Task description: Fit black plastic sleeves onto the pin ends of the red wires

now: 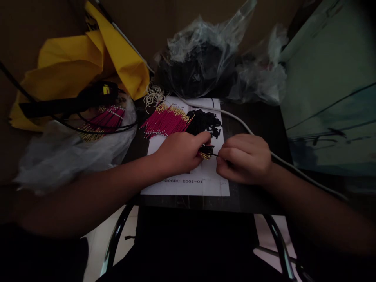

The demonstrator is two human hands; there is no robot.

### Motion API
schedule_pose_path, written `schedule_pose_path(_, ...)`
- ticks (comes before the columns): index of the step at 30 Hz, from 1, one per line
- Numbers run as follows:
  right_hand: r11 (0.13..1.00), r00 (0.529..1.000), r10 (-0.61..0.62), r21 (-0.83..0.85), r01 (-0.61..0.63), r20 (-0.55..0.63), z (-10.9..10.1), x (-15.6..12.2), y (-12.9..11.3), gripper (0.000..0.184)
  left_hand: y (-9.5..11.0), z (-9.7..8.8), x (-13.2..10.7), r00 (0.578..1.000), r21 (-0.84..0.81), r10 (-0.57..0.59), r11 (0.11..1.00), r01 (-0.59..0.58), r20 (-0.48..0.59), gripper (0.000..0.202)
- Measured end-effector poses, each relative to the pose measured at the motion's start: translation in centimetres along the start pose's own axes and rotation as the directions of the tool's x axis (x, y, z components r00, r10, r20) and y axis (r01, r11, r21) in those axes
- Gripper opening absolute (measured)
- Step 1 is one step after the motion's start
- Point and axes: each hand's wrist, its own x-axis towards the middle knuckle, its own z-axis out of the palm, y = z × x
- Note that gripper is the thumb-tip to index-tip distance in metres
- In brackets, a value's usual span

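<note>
My left hand (183, 150) is closed around a bundle of wires (206, 152), whose gold terminals and black sleeves stick out past the thumb. Close by on the right, my right hand (245, 158) is pinched on a thin black piece (215, 155) that reaches from the bundle's end to my fingertips. Just beyond the left hand lies a row of red wires (166, 122) with gold terminals at their far ends. A heap of short black sleeves (205, 120) adjoins them. Both lie on a printed white sheet (188, 187).
A grey cable (243, 119) runs across the dark table (261, 117). Clear bags (202, 55) with dark contents stand at the back. On the left are a yellow cloth (70, 51), another bundle of red wires (107, 119) on clear plastic, and black cords.
</note>
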Motion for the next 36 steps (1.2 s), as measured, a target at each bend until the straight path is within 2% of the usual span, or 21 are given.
schedule_pose_path(4,0.982,0.995,0.092,0.162,-0.096,0.036,0.3,0.2,-0.1,0.014,-0.1,0.0,0.0,1.0,0.03,-0.002,1.0,0.002,-0.004,0.026)
schedule_pose_path(12,0.945,0.992,0.081,0.311,-0.106,0.091,0.2,0.6,0.0,0.008,0.1,-0.1,0.1,1.0,0.026,0.025,0.999,-0.025,0.012,0.025)
schedule_pose_path(16,0.909,0.982,0.148,0.375,-0.181,0.116,0.2,0.5,0.4,0.013,0.3,-0.3,0.0,0.999,0.05,0.028,0.998,-0.03,0.031,0.024)
schedule_pose_path(20,0.833,0.961,0.264,0.482,-0.273,0.088,0.5,0.4,0.7,0.025,0.3,-0.5,-0.1,0.999,0.059,0.046,0.997,-0.047,0.027,0.024)
schedule_pose_path(23,0.735,0.936,0.321,0.585,-0.342,0.145,0.9,0.3,1.0,0.031,0.1,-0.5,-0.1,0.997,0.081,0.072,0.994,-0.073,0.017,0.024)
schedule_pose_path(25,0.697,0.93,0.309,0.617,-0.365,0.201,1.0,0.3,1.2,0.032,-0.1,-0.5,0.0,0.997,0.104,0.072,0.992,-0.073,0.017,0.024)
schedule_pose_path(30,0.695,0.923,0.261,0.609,-0.382,0.281,0.8,0.4,1.6,0.031,-0.3,-0.4,0.3,0.997,0.118,0.06,0.991,-0.065,0.046,0.021)
schedule_pose_path(36,0.64,0.898,0.268,0.632,-0.436,0.348,0.9,0.6,1.9,0.028,-0.4,-0.4,0.3,0.996,0.123,0.064,0.99,-0.071,0.061,0.02)
